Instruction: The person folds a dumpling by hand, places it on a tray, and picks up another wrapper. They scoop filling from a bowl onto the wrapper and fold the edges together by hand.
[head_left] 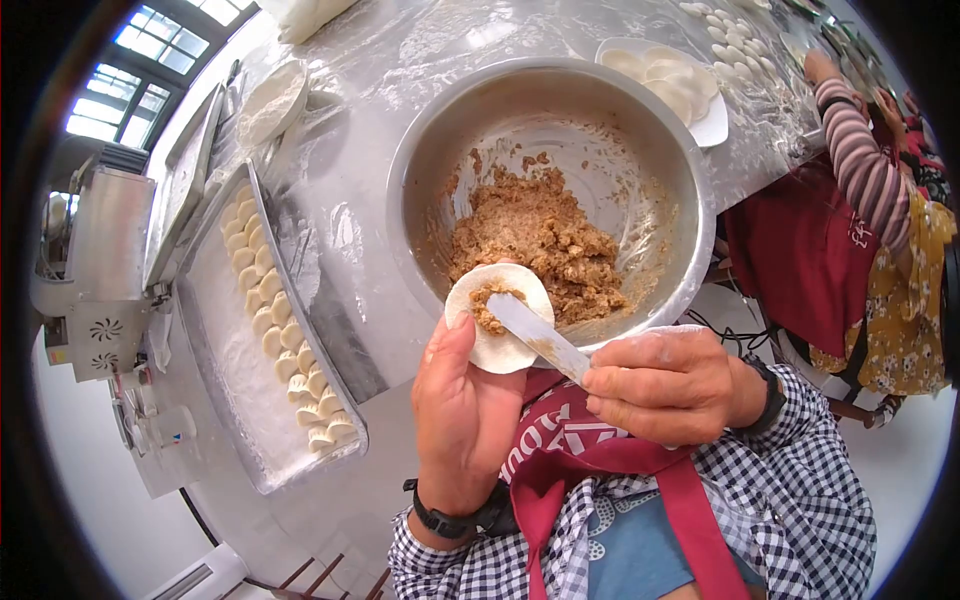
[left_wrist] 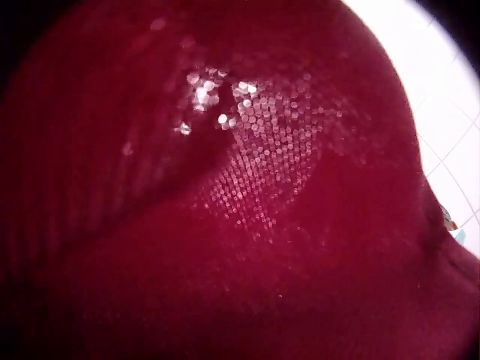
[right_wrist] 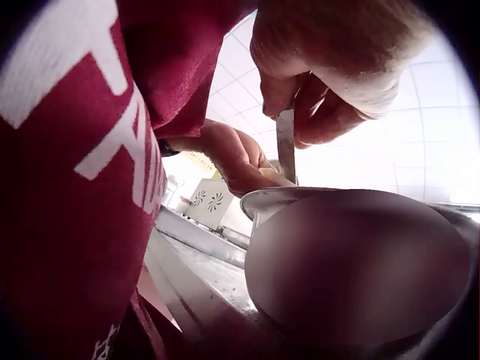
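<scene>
In the head view my left hand (head_left: 468,425) holds a round dumpling wrapper (head_left: 470,345) at the near rim of a big steel bowl, its thumb over the wrapper's edge. A small dab of brown filling (head_left: 485,308) sits on the wrapper. My right hand (head_left: 672,385) grips a flat metal spatula (head_left: 540,335), whose blade tip lies against that filling. Inside the bowl (head_left: 405,190) is a mound of minced filling (head_left: 540,235). The right wrist view shows the spatula (right_wrist: 286,146) pointing down from the right hand's fingers. Red apron cloth (left_wrist: 225,285) fills most of the left wrist view.
On the left a metal tray (head_left: 225,440) holds rows of folded dumplings (head_left: 262,290). A white plate of wrappers (head_left: 712,125) stands beyond the bowl at right, near many small dough pieces (head_left: 735,45). Another person's striped sleeve (head_left: 860,165) shows at far right. Flour dusts the table (head_left: 400,50).
</scene>
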